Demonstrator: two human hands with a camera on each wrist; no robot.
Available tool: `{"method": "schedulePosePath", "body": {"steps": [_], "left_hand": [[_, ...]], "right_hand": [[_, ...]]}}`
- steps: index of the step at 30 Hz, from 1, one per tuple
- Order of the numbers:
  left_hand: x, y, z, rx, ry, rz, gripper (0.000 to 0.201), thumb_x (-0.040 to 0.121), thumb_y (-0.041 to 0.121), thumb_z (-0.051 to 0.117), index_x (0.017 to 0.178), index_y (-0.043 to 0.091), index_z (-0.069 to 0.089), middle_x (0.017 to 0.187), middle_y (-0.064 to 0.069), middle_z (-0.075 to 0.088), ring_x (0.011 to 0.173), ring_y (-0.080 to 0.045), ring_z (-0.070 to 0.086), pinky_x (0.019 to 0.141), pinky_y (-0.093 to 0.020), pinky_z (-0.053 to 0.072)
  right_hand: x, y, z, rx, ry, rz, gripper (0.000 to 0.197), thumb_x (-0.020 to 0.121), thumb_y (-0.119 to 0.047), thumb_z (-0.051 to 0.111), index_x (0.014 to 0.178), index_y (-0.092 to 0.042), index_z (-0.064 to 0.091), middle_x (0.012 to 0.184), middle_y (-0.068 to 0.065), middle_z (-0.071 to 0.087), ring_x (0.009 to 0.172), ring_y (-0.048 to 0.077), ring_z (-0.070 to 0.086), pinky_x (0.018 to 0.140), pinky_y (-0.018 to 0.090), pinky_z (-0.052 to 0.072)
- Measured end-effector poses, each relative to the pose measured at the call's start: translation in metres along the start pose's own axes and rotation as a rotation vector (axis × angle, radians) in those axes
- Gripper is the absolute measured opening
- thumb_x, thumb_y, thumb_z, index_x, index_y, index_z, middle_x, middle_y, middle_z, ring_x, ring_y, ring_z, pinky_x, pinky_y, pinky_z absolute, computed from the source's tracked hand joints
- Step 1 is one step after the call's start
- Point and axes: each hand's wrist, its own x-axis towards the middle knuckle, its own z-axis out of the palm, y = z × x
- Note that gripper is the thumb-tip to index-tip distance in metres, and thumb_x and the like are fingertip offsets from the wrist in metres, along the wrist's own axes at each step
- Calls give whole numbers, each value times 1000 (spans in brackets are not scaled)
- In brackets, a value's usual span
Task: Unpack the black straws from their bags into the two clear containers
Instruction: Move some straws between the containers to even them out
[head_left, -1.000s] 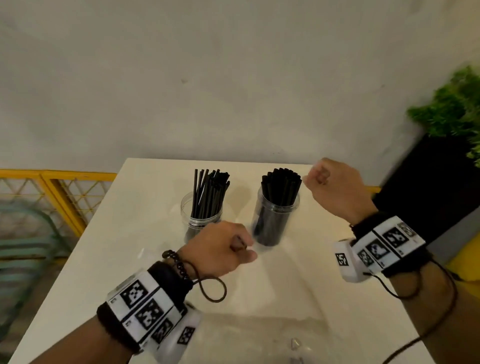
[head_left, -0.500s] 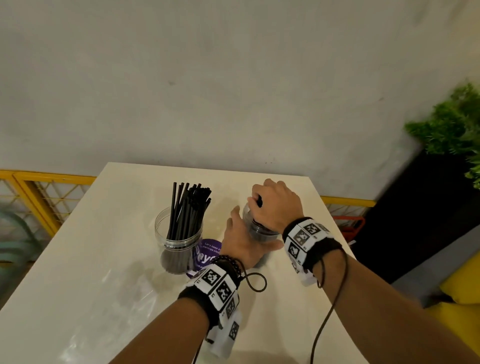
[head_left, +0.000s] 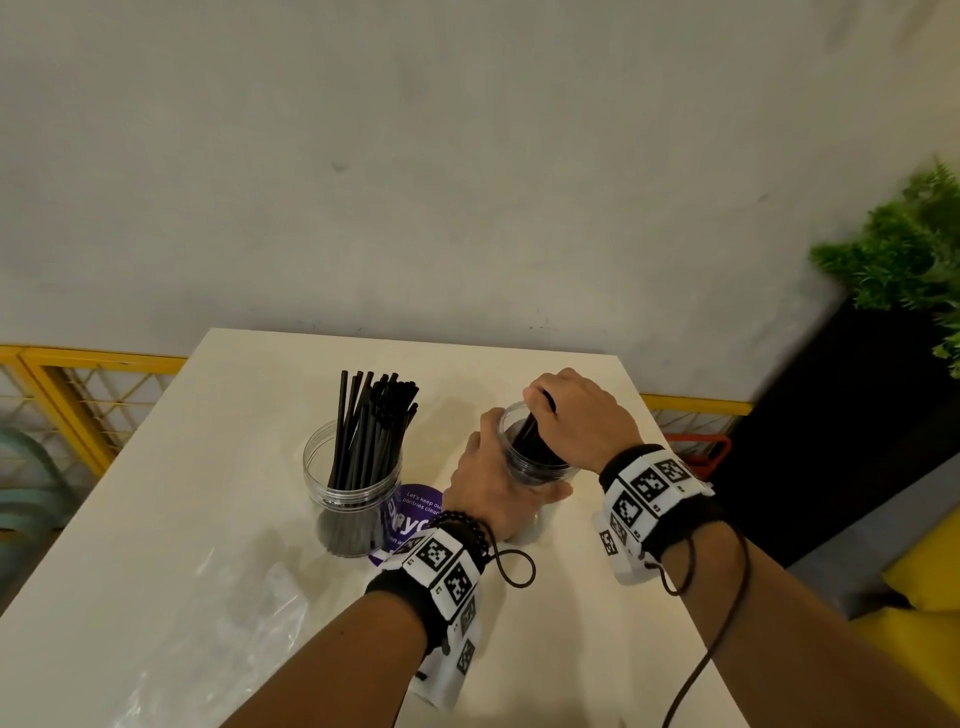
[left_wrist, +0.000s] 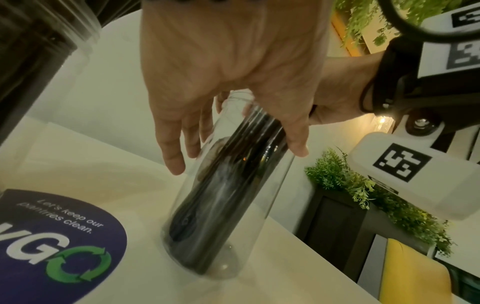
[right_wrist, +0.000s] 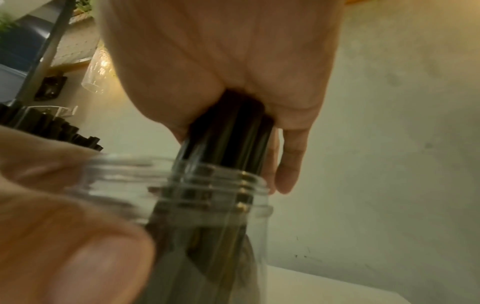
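Observation:
Two clear containers stand on the white table (head_left: 208, 519). The left container (head_left: 353, 467) holds a loose fan of black straws (head_left: 371, 415). My left hand (head_left: 488, 478) wraps round the right container (head_left: 540, 467), with fingers (left_wrist: 171, 154) on one side and the thumb on the other. In the left wrist view the right container (left_wrist: 228, 195) looks tilted. My right hand (head_left: 576, 415) grips the top of a bundle of black straws (right_wrist: 228, 139) standing inside that container (right_wrist: 182, 181). An empty clear bag (head_left: 249, 613) lies flat at the front left.
A round purple sticker (head_left: 410, 514) lies between the containers. A yellow railing (head_left: 78, 364) runs behind the table on the left. A green plant (head_left: 904, 260) in a black planter stands at the right, with a yellow seat (head_left: 924, 571) below it.
Both hands came down from raised fists onto the right container. The left hand took hold of the container and the right hand closed on its straws. The view swung right.

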Motion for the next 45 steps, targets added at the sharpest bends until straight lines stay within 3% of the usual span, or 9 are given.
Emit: {"method": "schedulePosePath", "body": {"steps": [10,16,20,25,27,30,34,38,45], "left_hand": [[-7,6,-9,40,-113,-24,139,59,41,90,154,20,-8,160,-11,21,145,-28,29,114,-44,36],[-45,18,-44,49,-98,82,121,70,33,85,155,18,0,157,-4,23,143,-22,32,112,-32,32],[-77,13,-91,73,10,210,52,76,32,80,117,24,49,110,6,59,93,-6,59,81,-12,48],[-90,-12,-160,86,253,185,38,73,21,79,76,24,42,65,9,45,54,-5,40,51,-14,38],[-81,-29,-174,156,264,58,49,67,35,85,85,22,41,77,7,46,63,-5,42,54,-17,36],[-62,-55,-176,303,164,-119,94,48,60,86,118,19,40,114,3,46,106,-17,50,85,-33,49],[-37,-72,-157,373,77,-187,138,43,69,83,150,18,13,153,0,28,140,-23,32,109,-50,34],[-18,-78,-139,273,17,-154,126,49,68,79,148,21,20,147,-1,38,131,-22,46,104,-51,46],[-16,-84,-129,320,36,-79,97,65,64,68,146,34,22,135,-1,37,122,-23,50,91,-47,54]], "right_hand": [[-1,-7,-8,-97,-151,51,48,101,-47,28,144,-29,39,154,3,39,139,29,34,109,52,34],[-1,-22,-39,-98,-70,62,48,102,-48,29,140,-24,46,149,8,41,136,31,36,108,52,32],[-6,-64,-57,-24,55,-109,49,97,-53,44,134,-21,51,136,6,49,127,27,44,104,48,38],[-15,-126,-26,21,-140,-385,86,75,-73,61,146,-34,32,149,-3,37,136,20,36,112,48,35],[-8,-138,-5,-22,-167,-401,93,72,-75,63,149,-39,26,157,-4,27,143,21,27,115,51,30],[10,-148,15,-86,-226,-429,94,75,-72,62,152,-40,19,165,-5,13,150,22,13,119,54,21],[36,-158,23,-129,-371,-405,82,87,-60,58,155,-35,20,166,-6,14,151,20,15,118,52,22],[37,-161,25,48,-353,-347,35,93,-43,55,122,-24,57,121,6,63,106,28,61,88,43,54],[2,-158,26,109,-262,-296,22,87,-40,54,106,-28,51,100,0,66,88,25,62,74,41,56]]}}
